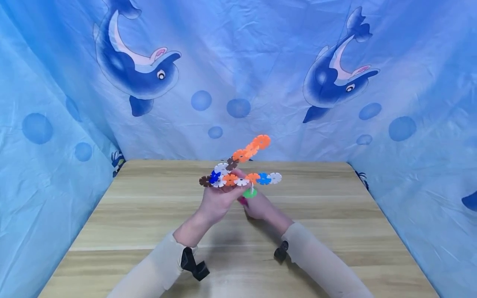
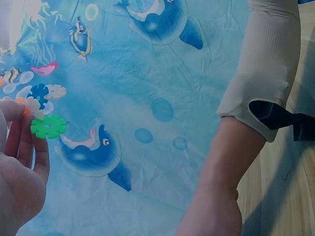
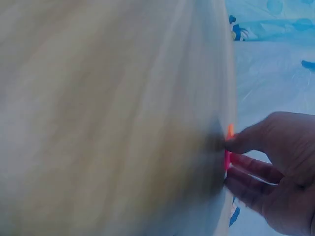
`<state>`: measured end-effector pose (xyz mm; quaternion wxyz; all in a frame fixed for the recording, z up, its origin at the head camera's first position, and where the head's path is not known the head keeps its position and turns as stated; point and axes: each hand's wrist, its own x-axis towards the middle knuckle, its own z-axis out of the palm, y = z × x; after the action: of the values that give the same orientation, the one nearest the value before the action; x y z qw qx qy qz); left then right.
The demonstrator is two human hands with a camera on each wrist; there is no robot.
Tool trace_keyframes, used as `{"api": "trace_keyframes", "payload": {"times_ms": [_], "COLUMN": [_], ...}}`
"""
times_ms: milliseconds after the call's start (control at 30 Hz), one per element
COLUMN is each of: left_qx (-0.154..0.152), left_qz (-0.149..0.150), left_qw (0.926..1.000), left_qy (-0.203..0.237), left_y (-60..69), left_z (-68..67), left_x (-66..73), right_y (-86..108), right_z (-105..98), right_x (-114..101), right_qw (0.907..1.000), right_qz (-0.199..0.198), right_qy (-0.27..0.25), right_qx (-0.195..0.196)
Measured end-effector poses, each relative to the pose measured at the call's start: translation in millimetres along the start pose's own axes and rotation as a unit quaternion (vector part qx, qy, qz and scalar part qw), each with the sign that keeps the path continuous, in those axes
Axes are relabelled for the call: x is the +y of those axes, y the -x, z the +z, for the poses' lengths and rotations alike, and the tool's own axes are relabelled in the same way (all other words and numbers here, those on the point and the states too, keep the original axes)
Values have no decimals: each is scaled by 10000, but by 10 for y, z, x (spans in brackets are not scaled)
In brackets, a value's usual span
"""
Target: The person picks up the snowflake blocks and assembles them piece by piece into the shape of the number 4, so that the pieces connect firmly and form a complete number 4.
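Observation:
An assembly of interlocking snowflake discs [image 1: 241,182], in orange, white, brown and two blues, forms a sideways V above the table. My left hand [image 1: 216,203] pinches its lower row from below; in the left wrist view the left hand [image 2: 22,182] is at the frame edge. A green disc [image 1: 250,193] hangs beneath that row. Partly hidden behind the left hand, my right hand [image 1: 258,205] pinches a pink disc [image 3: 227,160], seen edge-on in the right wrist view with orange just above. Whether the pink disc joins the assembly cannot be told.
The wooden table [image 1: 316,248] lies under both hands. A blue curtain [image 1: 238,54] printed with dolphins hangs behind it and along both sides. Black wrist mounts [image 1: 194,265] sit on the sleeves. The right wrist view is largely blurred.

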<state>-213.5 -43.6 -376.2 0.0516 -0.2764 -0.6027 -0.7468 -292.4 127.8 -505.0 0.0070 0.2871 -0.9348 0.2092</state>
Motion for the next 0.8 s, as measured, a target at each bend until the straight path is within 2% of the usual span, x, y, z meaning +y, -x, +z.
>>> {"api": "trace_keyframes", "payload": {"times_ms": [133, 233, 667, 800], "left_qx": [5, -33, -33, -18], "left_qz": [120, 189, 214, 207], "left_qw": [9998, 9996, 9995, 9997], "left_qy": [175, 221, 220, 122], "left_y": [4, 2, -7, -8], "left_z": [3, 9, -21, -34], "left_x": [4, 7, -2, 9], "right_y": [17, 33, 79, 146], "right_z": [11, -7, -129, -235], "right_x": [63, 99, 217, 302], "right_qw": [9996, 9992, 9930, 9899], "right_qz": [-6, 142, 764, 818], "right_qy": [-121, -230, -894, -1159], "right_qx": [270, 288, -139, -21]}}
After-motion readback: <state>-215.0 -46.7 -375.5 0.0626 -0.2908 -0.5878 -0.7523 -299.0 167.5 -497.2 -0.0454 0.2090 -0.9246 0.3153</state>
